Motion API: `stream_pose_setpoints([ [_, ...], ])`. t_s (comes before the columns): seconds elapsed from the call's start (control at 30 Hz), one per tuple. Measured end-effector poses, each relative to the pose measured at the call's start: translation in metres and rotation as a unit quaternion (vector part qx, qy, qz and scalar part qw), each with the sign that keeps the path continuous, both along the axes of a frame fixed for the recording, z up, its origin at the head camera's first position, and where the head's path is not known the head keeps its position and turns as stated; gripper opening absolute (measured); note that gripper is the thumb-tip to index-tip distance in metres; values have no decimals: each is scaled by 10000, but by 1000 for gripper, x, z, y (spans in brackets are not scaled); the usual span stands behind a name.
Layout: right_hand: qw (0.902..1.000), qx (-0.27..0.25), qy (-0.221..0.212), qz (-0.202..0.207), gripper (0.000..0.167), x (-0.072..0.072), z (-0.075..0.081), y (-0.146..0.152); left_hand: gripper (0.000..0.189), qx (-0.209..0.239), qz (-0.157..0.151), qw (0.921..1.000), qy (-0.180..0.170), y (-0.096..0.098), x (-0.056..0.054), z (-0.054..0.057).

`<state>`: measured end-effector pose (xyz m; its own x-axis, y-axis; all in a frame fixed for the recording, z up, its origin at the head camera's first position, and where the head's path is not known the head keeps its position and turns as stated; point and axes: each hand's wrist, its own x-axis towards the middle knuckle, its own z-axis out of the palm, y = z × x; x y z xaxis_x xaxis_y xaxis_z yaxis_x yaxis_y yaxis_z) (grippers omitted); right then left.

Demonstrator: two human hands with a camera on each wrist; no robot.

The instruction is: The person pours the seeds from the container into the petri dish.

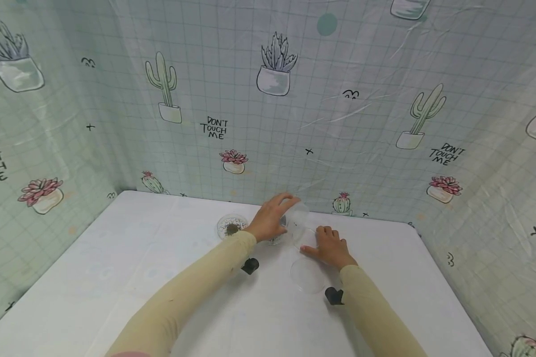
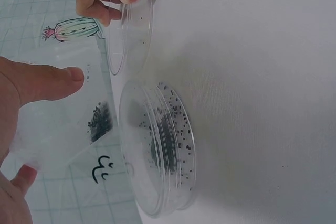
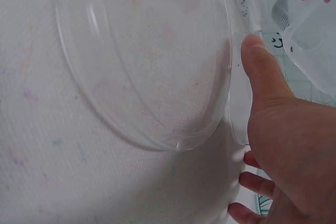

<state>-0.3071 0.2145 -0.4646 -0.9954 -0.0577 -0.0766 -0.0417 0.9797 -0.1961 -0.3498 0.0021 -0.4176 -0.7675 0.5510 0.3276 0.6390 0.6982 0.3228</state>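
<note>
My left hand (image 1: 268,220) holds a translucent plastic bag (image 2: 58,114) between thumb and fingers. Small dark grains (image 2: 100,123) are gathered in one part of it. Lower right of the bag, my right hand (image 1: 332,248) grips a clear petri dish (image 2: 137,51) by its side, thumb and fingers on opposite edges. A few dark specks lie in that dish. Beneath the left hand sits a petri dish (image 1: 274,242) of dark grains, partly hidden by the hand. Left of it is another petri dish (image 1: 232,227) with a dark heap and scattered grains.
In front of the right hand, a clear round dish or lid (image 3: 157,66) lies on the white table (image 1: 161,277). Patterned cloth (image 1: 232,99) hangs behind the table's far edge and along both sides. A black device (image 1: 250,266) shows at the left wrist, another (image 1: 334,296) at the right.
</note>
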Motion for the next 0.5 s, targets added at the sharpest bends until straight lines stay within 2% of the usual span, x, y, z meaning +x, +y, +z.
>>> stream_pose_setpoints([
  [0.23, 10000, 28, 20, 12, 85, -1, -2, 1, 88, -15, -27, 10000, 67, 3, 1, 1],
  [0.5, 10000, 27, -13, -7, 87, -2, -2, 1, 87, -216, -106, 9990, 364, 7, 0, -2],
])
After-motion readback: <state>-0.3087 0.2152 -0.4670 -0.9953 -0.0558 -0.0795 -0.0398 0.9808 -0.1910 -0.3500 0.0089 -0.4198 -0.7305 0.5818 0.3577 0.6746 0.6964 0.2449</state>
